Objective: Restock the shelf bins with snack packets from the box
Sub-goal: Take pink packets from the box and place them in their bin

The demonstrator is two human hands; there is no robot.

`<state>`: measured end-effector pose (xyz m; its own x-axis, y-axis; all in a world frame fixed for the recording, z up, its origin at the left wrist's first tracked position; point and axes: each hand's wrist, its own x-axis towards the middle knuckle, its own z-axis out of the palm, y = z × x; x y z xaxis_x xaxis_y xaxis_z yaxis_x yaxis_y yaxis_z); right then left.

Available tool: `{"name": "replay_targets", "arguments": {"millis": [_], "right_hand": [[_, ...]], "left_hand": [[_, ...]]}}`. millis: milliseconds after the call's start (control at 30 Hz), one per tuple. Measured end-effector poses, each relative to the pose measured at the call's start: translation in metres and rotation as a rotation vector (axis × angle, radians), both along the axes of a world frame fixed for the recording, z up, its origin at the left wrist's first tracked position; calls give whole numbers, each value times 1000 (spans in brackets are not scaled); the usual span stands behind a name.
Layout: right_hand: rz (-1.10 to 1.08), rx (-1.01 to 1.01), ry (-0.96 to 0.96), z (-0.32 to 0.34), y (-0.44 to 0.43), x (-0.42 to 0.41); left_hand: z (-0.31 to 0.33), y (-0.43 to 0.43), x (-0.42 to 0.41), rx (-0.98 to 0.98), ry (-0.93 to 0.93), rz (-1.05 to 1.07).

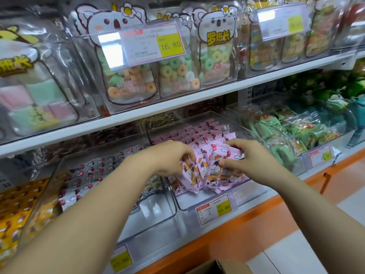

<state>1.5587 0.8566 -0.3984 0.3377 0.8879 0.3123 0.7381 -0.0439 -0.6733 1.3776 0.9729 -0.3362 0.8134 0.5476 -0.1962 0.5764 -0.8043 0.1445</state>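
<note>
Several pink snack packets [209,175] with cartoon figures are fanned out between my two hands, over the front of a clear shelf bin [248,191] on the lower shelf. My left hand [167,159] grips the left side of the bunch with curled fingers. On the right side, my right hand [246,157] pinches the top edges of the packets. More pink packets [207,133] of the same kind lie deeper in that bin. A corner of the brown cardboard box [219,267] shows at the bottom edge.
A clear bin [154,212] of white packets sits left of the pink one, yellow packets [15,206] further left, green packets [284,135] to the right. Price tags [214,209] hang on bin fronts. The upper shelf [177,103] holds koala-shaped candy bags. An orange base edge [256,224] runs below.
</note>
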Motion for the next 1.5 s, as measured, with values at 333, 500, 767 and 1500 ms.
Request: {"name": "replay_targets", "arguments": {"millis": [333,500,767,1500], "right_hand": [[205,-137,-2,-2,46,-16],[252,-224,23,0,54,-23],[237,-221,-322,-7,74,-44],[12,-146,-152,15,25,6]], "left_hand": [[-7,18,-9,-53,0,-4],[-12,23,-1,-12,68,43],[-18,32,-5,7,-1,146],[-26,2,-10,63,-365,120]]}}
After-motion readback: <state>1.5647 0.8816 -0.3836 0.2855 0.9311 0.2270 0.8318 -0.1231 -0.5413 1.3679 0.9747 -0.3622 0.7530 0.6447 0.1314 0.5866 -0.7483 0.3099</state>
